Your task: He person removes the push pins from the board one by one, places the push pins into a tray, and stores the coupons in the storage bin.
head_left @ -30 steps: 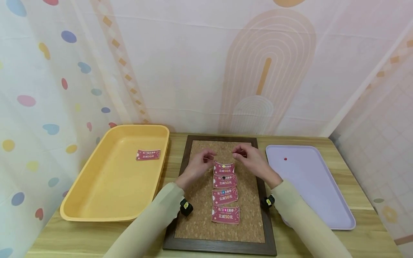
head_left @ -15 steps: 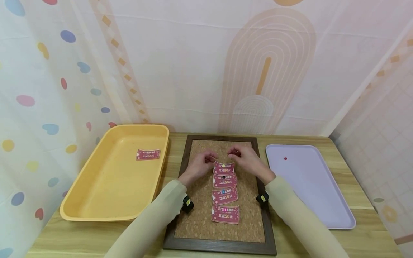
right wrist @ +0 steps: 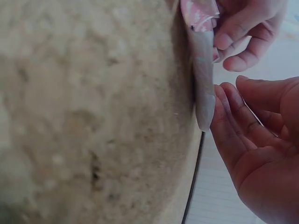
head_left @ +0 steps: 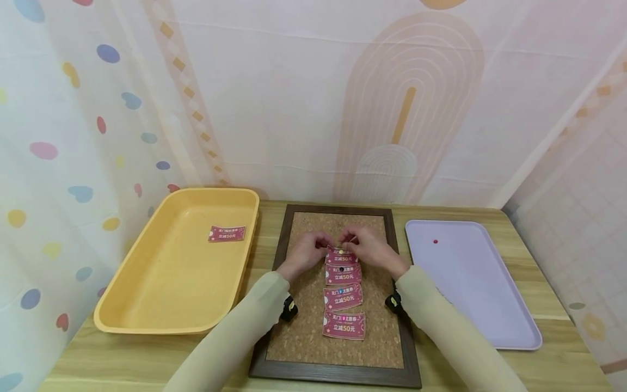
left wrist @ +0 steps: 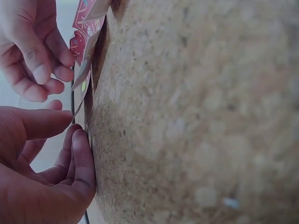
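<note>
Several red coupons run in a column down a framed corkboard (head_left: 299, 348), each with a coloured push pin. The topmost coupon (head_left: 343, 258) bears a yellow pin (head_left: 340, 252). My left hand (head_left: 307, 251) pinches that coupon's upper left corner between thumb and fingers; in the left wrist view, the left hand (left wrist: 46, 168) has the paper's tip at its fingertips. My right hand (head_left: 369, 247) is at the coupon's upper right corner. In the right wrist view, the right hand (right wrist: 261, 135) has its fingers beside the coupon's curled edge (right wrist: 204, 88), thumb apart from them.
A yellow tray (head_left: 166, 277) on the left holds one more red coupon (head_left: 227, 233). To the right lies a lilac tray (head_left: 485, 288) with a red push pin (head_left: 435, 241). A patterned curtain (head_left: 294, 109) hangs behind the wooden table (head_left: 534, 261).
My right hand has moved left and slightly down, to the top coupon's right corner. The left hand has shifted slightly right, closer to it. The coupons keep their places on the board.
</note>
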Action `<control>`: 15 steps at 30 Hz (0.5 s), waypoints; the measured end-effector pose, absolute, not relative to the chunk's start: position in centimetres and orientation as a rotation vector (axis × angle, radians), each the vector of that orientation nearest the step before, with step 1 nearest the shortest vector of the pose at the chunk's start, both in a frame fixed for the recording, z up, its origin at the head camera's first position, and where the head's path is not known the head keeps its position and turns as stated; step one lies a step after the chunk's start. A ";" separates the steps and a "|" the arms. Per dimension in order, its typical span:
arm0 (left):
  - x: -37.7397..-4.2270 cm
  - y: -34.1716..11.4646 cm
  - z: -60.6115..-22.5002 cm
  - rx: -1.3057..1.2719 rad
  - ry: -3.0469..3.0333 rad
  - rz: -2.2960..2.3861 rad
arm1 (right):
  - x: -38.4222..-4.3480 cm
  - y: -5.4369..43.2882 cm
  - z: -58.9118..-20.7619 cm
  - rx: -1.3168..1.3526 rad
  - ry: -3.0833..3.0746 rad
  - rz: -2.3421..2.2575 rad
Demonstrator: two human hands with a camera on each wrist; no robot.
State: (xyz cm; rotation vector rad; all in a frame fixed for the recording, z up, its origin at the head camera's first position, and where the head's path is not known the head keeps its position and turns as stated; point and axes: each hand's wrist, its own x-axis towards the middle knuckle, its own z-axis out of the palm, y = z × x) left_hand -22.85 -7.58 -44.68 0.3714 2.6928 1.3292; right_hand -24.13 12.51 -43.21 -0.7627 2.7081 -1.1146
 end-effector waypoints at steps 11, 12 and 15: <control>-22.9 -6.8 -44.6 0.330 2.736 1.228 | -24.5 12.7 -43.5 -0.741 2.736 -0.952; -22.9 -6.7 -44.6 0.327 2.741 1.219 | -24.5 12.7 -43.5 -0.745 2.734 -0.933; -22.7 -6.5 -44.6 0.331 2.752 1.207 | -24.6 12.9 -43.5 -0.771 2.729 -0.899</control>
